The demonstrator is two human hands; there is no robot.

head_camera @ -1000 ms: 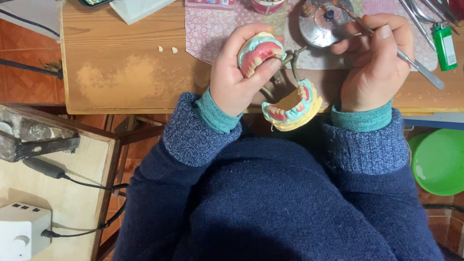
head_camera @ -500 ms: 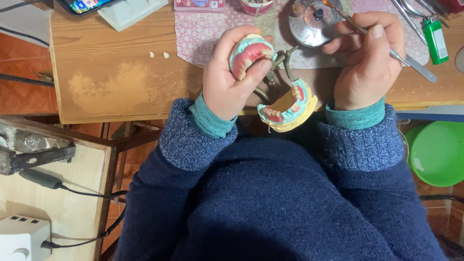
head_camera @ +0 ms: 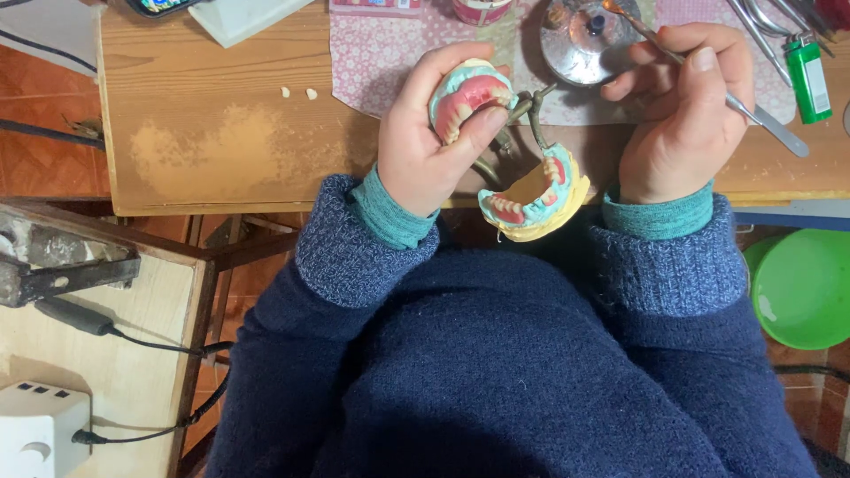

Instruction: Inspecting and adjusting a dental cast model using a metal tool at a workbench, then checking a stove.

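Note:
My left hand (head_camera: 431, 142) grips the upper half of a hinged denture model (head_camera: 467, 96), a yellow plaster cast with teal base, pink gums and white teeth. The lower half (head_camera: 536, 195) hangs open on the metal hinge (head_camera: 529, 113) just past the table edge. My right hand (head_camera: 686, 115) holds a thin metal spatula tool (head_camera: 742, 108); its tip reaches up over a round metal lidded dish (head_camera: 589, 40).
A wooden table (head_camera: 221, 133) carries a patterned pink cloth (head_camera: 385, 49), two loose teeth (head_camera: 297, 92), a green lighter (head_camera: 809, 78) and metal tools (head_camera: 761, 22). A green bowl (head_camera: 801, 288) sits low at right. A white box (head_camera: 40, 425) with a cable lies at lower left.
The view shifted slightly; both hands and the model stay in nearly the same pose, drifting a little right and down in the picture.

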